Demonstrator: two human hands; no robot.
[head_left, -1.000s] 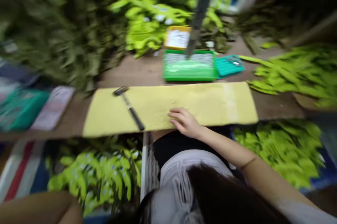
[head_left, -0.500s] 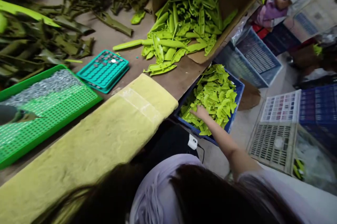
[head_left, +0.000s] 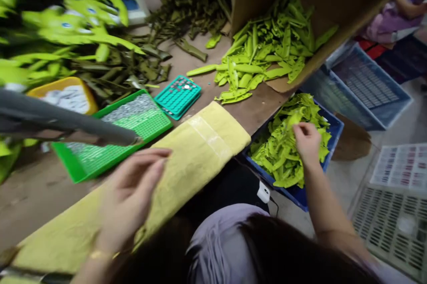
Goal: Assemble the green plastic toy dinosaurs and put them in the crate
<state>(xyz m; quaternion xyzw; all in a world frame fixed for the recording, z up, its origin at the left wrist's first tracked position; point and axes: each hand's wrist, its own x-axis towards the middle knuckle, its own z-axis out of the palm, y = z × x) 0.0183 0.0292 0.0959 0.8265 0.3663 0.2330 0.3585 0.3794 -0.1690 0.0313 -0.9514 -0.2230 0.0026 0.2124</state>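
My right hand [head_left: 307, 141] is over a blue crate [head_left: 334, 139] filled with lime-green cut fabric pieces [head_left: 283, 159]. Its fingers pinch a lime-green fabric piece [head_left: 295, 117], blurred by motion, that hangs just above the pile. My left hand [head_left: 131, 190] hovers over a long yellow padded cloth [head_left: 230, 135], a bracelet at the wrist. Thumb and fingertips are drawn close together there; whatever they may hold is too small and blurred to name. Just beyond the left hand, a dark grey rod-like part [head_left: 66, 117] crosses above a green perforated tray [head_left: 78, 161] of small silvery bits.
A teal tray [head_left: 176, 97] of small discs and a yellow bin [head_left: 91, 99] of white pieces stand on the table. Lime-green parts [head_left: 253, 68] lie in a cardboard box [head_left: 320, 3]. Dark olive pieces [head_left: 116, 72] lie left. Crates [head_left: 388, 97] stand right; another person [head_left: 396, 17] sits beyond.
My left hand has come into view over the yellow cloth. My right hand has lifted from within the green pieces, now pinching one. The view has swung left.
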